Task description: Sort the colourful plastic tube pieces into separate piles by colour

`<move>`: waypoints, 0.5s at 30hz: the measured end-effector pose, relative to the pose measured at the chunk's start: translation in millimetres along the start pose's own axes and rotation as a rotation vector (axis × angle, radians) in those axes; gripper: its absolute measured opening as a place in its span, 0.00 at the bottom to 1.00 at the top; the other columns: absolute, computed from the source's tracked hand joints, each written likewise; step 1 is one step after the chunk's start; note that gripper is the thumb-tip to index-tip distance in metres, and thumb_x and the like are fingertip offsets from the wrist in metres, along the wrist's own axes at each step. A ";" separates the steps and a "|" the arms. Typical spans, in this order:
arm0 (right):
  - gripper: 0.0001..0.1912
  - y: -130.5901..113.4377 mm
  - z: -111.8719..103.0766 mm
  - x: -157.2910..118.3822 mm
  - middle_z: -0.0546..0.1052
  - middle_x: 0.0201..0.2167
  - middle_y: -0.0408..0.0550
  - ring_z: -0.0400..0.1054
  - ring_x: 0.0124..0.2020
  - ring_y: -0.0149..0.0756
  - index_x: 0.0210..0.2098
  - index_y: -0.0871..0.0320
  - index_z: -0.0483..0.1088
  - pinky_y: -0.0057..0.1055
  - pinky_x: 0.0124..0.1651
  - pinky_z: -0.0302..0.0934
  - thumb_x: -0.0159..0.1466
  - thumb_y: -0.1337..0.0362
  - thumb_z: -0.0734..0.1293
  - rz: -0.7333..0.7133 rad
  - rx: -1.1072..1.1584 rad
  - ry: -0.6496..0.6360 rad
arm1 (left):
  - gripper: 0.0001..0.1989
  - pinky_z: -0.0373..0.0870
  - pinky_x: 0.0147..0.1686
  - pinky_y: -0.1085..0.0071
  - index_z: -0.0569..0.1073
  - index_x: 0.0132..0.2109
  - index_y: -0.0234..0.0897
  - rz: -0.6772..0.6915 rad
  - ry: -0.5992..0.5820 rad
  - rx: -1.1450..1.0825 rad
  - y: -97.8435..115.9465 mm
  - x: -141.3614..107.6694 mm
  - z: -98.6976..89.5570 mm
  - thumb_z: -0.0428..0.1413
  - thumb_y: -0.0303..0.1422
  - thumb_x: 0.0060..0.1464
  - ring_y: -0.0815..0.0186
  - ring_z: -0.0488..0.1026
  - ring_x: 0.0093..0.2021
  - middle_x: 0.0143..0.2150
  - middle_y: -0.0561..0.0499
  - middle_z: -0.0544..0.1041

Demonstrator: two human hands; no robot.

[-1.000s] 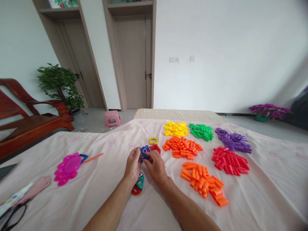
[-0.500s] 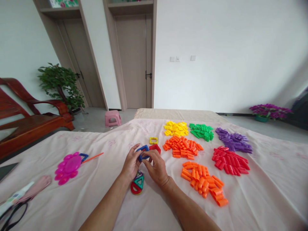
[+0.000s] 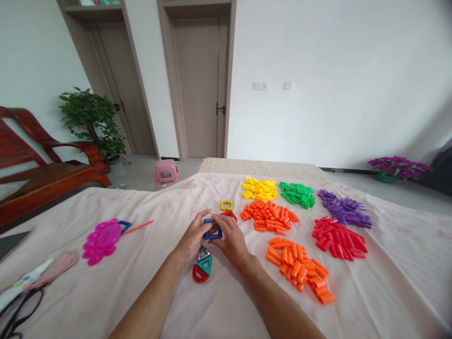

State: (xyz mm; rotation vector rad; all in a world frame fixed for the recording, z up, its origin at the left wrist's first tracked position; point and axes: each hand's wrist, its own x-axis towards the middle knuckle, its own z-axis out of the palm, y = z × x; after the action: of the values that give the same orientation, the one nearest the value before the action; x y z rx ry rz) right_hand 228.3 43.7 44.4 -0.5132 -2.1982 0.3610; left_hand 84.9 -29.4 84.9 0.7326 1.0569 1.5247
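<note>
Both hands meet over the middle of the cloth and hold a blue square frame (image 3: 213, 236) between them. My left hand (image 3: 193, 235) grips its left side, and my right hand (image 3: 231, 239) has its fingers on the right side. Just beyond my right hand lies a red piece (image 3: 229, 214), partly hidden by the fingers. Farther back sits a yellow square frame (image 3: 226, 205). Below the hands lie a purple triangle (image 3: 204, 254), a teal triangle (image 3: 205, 266) and a red rounded piece (image 3: 199, 274), close together.
Right of the hands are piles of orange (image 3: 296, 263), red (image 3: 339, 238), purple (image 3: 344, 209), green (image 3: 297, 194) and yellow pieces (image 3: 259, 189). At left lie a magenta flower-shaped tray (image 3: 108, 237), a blue frame (image 3: 125, 227), an orange stick (image 3: 139, 227) and glasses (image 3: 26, 310).
The blue square frame has turned so its opening faces the camera. My right hand has shifted its fingers around it. The whole view has moved slightly.
</note>
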 end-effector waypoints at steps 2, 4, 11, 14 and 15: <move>0.38 -1.4 -0.2 0.7 0.72 0.55 0.57 0.66 0.55 0.49 0.65 0.53 0.63 0.48 0.57 0.63 0.58 0.56 0.76 0.012 -0.003 0.010 | 0.33 0.71 0.39 0.70 0.62 0.62 0.40 -0.023 -0.024 0.027 -1.8 0.1 -0.7 0.61 0.31 0.50 0.63 0.78 0.41 0.43 0.47 0.79; 0.38 -2.4 -0.6 1.5 0.73 0.54 0.57 0.67 0.54 0.49 0.65 0.53 0.62 0.48 0.56 0.64 0.59 0.57 0.75 0.016 -0.019 0.005 | 0.33 0.70 0.36 0.72 0.63 0.62 0.41 -0.047 -0.026 0.073 -3.2 -0.4 -1.0 0.61 0.29 0.49 0.64 0.78 0.40 0.44 0.47 0.79; 0.42 -10.1 -5.4 3.9 0.74 0.53 0.57 0.67 0.52 0.51 0.67 0.54 0.59 0.47 0.53 0.63 0.57 0.55 0.75 0.032 -0.116 -0.093 | 0.35 0.70 0.34 0.71 0.62 0.63 0.42 -0.047 0.004 0.191 -2.9 -2.3 1.4 0.58 0.26 0.47 0.62 0.78 0.41 0.46 0.45 0.79; 0.45 -16.4 -8.5 4.8 0.75 0.51 0.58 0.67 0.50 0.53 0.68 0.56 0.57 0.47 0.51 0.63 0.56 0.56 0.76 0.067 -0.182 -0.150 | 0.36 0.72 0.40 0.68 0.64 0.64 0.42 -0.019 0.031 0.246 -5.9 -0.9 -0.6 0.59 0.25 0.47 0.59 0.77 0.47 0.50 0.42 0.78; 0.45 -18.4 -9.4 5.0 0.75 0.50 0.58 0.67 0.50 0.53 0.68 0.57 0.57 0.47 0.51 0.62 0.56 0.57 0.76 0.073 -0.203 -0.166 | 0.35 0.72 0.42 0.67 0.64 0.63 0.43 -0.008 0.037 0.258 -7.5 -0.2 -1.5 0.59 0.25 0.47 0.58 0.77 0.49 0.52 0.42 0.78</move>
State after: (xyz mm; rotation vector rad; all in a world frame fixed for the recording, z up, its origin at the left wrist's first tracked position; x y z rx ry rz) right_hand 228.4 30.7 61.3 -0.6977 -2.3960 0.2263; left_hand 86.8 -29.8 77.6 0.8782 1.2985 1.4148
